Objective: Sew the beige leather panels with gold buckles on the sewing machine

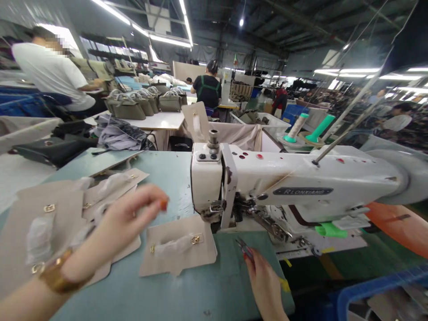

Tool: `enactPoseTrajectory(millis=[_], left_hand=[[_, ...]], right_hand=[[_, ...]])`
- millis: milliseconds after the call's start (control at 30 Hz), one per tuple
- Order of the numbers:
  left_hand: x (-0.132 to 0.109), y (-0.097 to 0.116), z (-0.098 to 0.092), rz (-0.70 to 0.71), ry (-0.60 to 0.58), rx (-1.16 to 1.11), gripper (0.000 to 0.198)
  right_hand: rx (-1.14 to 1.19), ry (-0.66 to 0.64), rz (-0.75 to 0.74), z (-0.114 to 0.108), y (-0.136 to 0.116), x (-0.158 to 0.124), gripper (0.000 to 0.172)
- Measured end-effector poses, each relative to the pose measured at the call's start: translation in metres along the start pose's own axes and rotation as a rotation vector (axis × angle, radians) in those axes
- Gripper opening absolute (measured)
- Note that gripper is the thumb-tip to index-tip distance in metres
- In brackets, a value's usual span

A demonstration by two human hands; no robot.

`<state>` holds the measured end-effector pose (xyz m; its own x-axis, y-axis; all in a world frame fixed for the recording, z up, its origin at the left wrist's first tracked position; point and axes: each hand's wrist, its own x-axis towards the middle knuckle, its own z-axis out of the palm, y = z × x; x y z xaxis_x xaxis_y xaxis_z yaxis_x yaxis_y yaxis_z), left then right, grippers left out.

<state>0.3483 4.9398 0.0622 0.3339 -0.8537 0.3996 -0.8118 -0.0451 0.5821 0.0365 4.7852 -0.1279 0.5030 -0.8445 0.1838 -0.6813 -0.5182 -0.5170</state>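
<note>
My left hand [137, 211], slightly blurred, hovers above the table between the beige panels. Its thumb and forefinger come together at a small orange bit [163, 204] that I cannot identify. My right hand [264, 278] rests low on the table right of centre, closed on thread snips [245, 248] whose blades point up and left. Between the hands lies a beige bag panel [179, 263] with gold rings and a handle wrapped in white film [172, 248]. More beige panels [16, 223] with wrapped handles overlap beneath and left of my left arm.
A white sewing machine [287, 169] stands beyond my right hand. Another panel [189, 118] leans behind its head. Thread cones [320, 128] stand at the back right, a blue crate [344, 296] at the lower right. Finished bags [125, 107] and people working [206, 91] are farther back.
</note>
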Motion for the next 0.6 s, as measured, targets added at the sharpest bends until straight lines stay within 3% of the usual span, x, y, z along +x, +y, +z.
enactPoseTrajectory(millis=[33,67,100,133,167,233,333,400,500,600], left_hand=[[-0.028,0.0,0.022,0.063,-0.221,0.021,0.022],[-0.058,-0.004,0.044,0.105,-0.354,0.042,0.021],[-0.087,-0.01,0.065,0.173,-0.387,0.085,0.015],[-0.113,-0.017,0.085,0.196,-0.338,0.158,0.033],[-0.133,-0.026,0.102,0.118,-0.242,0.248,0.05],[-0.151,-0.043,0.127,-0.036,-0.143,0.357,0.066],[-0.124,-0.063,0.142,0.045,-0.163,0.372,0.073],[-0.088,-0.07,0.139,0.147,-0.204,0.388,0.085],[-0.046,-0.072,0.118,0.25,-0.343,0.377,0.079],[-0.03,-0.066,0.093,0.232,-0.436,0.307,0.061]], right_hand=[[-0.044,0.036,-0.022,0.003,-0.003,0.003,0.029],[-0.05,0.056,-0.042,0.005,-0.008,0.006,0.03],[-0.004,0.054,-0.061,0.006,-0.015,0.01,0.031],[0.094,0.023,-0.071,0.006,-0.025,0.013,0.032],[0.237,-0.036,-0.069,0.006,-0.036,0.016,0.032],[0.567,-0.203,-0.044,0.008,-0.061,0.021,0.035],[0.931,-0.397,0.057,0.018,-0.095,0.024,0.041],[1.071,-0.401,0.15,0.027,-0.11,0.023,0.04],[1.099,-0.312,0.247,0.035,-0.122,0.021,0.032],[1.04,-0.269,0.178,0.031,-0.132,0.023,0.027]])
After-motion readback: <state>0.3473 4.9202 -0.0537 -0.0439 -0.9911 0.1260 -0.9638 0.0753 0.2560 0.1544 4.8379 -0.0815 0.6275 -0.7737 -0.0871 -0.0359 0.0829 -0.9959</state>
